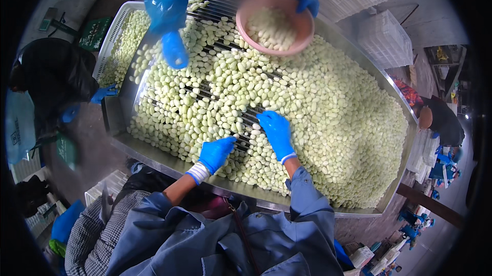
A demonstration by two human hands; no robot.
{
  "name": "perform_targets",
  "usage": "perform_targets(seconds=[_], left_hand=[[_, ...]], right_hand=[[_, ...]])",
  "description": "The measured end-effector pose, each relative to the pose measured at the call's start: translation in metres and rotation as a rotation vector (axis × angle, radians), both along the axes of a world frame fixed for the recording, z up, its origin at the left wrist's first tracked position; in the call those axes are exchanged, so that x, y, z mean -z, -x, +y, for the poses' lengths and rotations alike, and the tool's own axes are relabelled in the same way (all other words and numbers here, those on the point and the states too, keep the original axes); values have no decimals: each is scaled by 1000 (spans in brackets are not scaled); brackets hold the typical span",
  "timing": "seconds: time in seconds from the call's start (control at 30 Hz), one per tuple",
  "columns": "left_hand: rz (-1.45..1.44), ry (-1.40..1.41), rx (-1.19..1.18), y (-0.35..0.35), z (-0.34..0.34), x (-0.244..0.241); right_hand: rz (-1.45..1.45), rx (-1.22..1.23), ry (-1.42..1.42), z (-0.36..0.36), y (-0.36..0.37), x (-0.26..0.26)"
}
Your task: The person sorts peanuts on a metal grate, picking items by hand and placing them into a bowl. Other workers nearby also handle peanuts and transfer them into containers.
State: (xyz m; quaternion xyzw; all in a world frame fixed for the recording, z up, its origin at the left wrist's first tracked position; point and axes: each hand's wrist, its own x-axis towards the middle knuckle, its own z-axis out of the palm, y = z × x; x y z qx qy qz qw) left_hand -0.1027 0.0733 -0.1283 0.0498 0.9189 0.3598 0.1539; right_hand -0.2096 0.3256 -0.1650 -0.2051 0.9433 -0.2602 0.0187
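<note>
Before me, a metal sorting tray (361, 211) with a slatted bar floor (207, 93) holds a heap of small pale green oval fruits (346, 134). My left hand (216, 155), in a blue glove over a striped cuff, hovers low over the fruits, fingertips pinched near the bare slats. Whether a fruit is between them is hidden. My right hand (276, 132), also blue-gloved, bends palm-down over fruits at the edge of the same bare patch of slats. Its fingers hide what is under them.
Opposite, another person's gloved hand (307, 1) grips a pink bowl (275, 49) of fruits; that person's other hand (175, 51) reaches over the tray. A white basket (128, 5) of fruits abuts the tray's left end. A dark-clad person (57, 80) works beside it. White crates (384, 40) stand right.
</note>
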Motion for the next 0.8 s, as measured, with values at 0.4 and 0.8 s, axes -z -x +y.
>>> perform_targets(seconds=[0.4,0.8], left_hand=[[104,189,397,-1,110,37],[-372,-268,67,0,121,14]], right_hand=[[47,372,-150,34,-55,-47],[93,312,-543,13,10,-27]])
